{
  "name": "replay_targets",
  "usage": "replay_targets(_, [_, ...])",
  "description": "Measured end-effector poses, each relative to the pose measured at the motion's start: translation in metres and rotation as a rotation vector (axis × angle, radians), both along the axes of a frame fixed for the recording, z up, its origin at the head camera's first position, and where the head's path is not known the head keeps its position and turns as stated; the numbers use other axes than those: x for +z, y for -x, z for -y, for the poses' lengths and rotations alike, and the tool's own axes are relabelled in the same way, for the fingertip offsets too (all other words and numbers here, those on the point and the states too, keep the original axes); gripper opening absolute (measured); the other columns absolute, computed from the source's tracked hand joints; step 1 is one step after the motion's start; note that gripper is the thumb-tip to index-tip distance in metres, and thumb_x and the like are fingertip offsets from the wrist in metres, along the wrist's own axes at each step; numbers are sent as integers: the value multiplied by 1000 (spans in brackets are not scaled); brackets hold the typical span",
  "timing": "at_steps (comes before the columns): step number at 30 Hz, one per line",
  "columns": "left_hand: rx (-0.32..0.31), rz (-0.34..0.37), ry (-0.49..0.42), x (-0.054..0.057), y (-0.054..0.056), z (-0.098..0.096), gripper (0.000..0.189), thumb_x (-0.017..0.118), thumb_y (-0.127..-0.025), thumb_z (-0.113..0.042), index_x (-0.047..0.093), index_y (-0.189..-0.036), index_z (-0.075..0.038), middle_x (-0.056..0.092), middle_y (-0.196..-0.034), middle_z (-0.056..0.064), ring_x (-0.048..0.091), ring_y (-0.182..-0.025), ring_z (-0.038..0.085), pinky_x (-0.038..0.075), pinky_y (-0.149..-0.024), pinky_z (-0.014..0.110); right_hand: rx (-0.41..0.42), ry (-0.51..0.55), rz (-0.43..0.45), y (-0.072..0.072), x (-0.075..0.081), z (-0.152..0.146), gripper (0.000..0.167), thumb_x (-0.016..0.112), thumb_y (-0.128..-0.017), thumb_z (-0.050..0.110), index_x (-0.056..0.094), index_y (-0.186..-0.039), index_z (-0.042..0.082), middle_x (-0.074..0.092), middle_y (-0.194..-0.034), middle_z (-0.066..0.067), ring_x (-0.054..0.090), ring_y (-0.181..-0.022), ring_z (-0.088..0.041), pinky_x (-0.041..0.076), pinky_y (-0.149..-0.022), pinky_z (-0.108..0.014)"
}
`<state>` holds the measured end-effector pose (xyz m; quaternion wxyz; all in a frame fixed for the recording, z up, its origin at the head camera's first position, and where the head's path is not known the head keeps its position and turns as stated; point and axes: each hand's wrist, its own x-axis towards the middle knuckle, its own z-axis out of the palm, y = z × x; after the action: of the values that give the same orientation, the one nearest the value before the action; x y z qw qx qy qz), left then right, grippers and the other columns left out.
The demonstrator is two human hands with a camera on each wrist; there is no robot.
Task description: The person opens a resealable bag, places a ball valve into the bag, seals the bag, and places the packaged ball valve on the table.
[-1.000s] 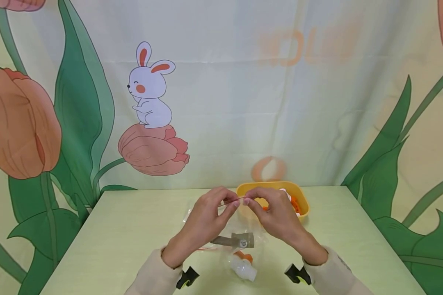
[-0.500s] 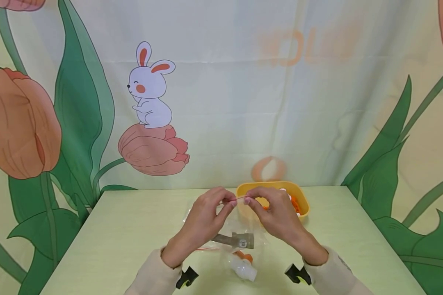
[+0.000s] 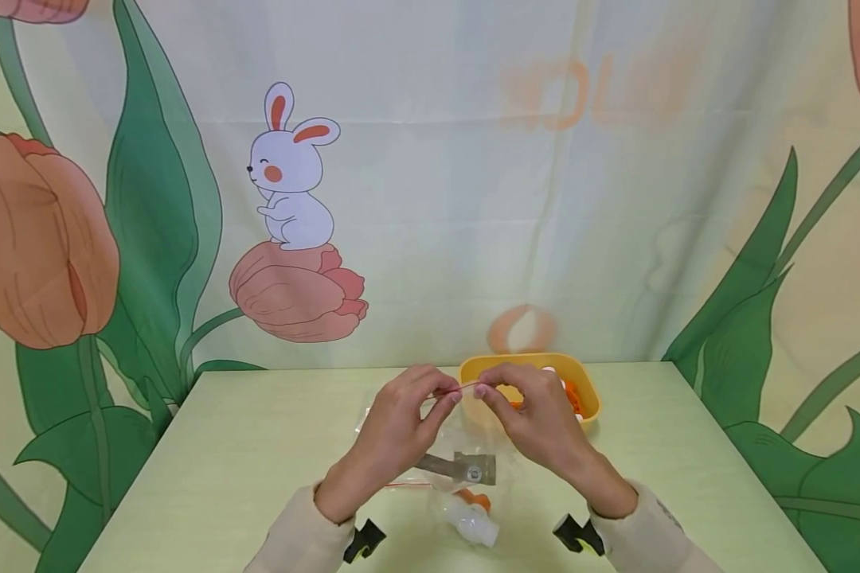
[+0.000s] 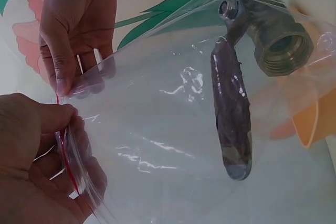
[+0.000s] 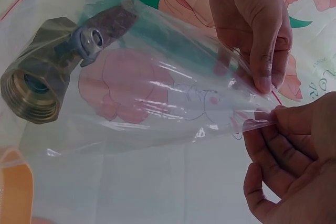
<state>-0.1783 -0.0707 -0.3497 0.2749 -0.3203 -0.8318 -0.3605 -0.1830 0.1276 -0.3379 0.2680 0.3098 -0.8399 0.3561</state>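
Observation:
A clear zip bag (image 4: 142,114) with a red seal line hangs from both hands over the table. Inside it is a brass valve (image 5: 39,72) with a lever handle (image 4: 231,114), low in the bag; from the head it shows between the wrists. My left hand (image 3: 404,414) pinches the bag's sealing edge between thumb and fingers. Close beside it, my right hand (image 3: 545,418) pinches the same edge with thumb and forefinger. Between the fingertips runs a short stretch of the red line.
A yellow basket (image 3: 589,382) with orange and white pieces stands at the table's back, partly behind the right hand. Nearer lies a whitish plastic piece (image 3: 473,524) with an orange part (image 3: 476,499). Another red-lined plastic bag (image 5: 16,6) shows at the right wrist view's upper left.
Both hands keep their pinch on the bag and barely shift. The valve in the bag has swung slightly to the right in the head view.

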Motion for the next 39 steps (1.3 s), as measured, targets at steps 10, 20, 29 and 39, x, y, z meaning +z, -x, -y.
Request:
replay_targets(10, [6,3,-8,1,-1,4,2,69,-91,-12,69,-93,-11,67,-89,-1,63,-85,11,56,-77,30,-17,-7,-9,0,0,1,9,74,-86,17,75,-92,10,76,-89,0,70,-87,-17,55,-79,-35])
replay_targets(20, [21,25,15,-2,1,9,1,68,-92,-11,67,-90,-11,65,-87,-2,61,-84,11,54,-76,27,-16,-1,-20,0,-1,1,9,74,-86,17,75,-92,10,76,-89,0,70,-88,-18,54,-80,-35])
replay_targets(29, [26,45,14,-2,2,12,6,70,-89,-10,67,-92,-15,65,-88,-4,61,-84,9,55,-76,29,-20,-1,-29,1,-1,1,9,74,-86,17,75,-92,11,76,-89,0,70,-87,-18,51,-77,-32])
replay_targets(39, [12,72,7,-3,2,16,2,67,-93,-13,67,-90,-12,64,-86,-3,60,-84,12,54,-76,30,-8,18,-48,3,-3,0,9,75,-85,15,75,-92,10,76,-88,0,70,-85,-17,56,-77,-35])
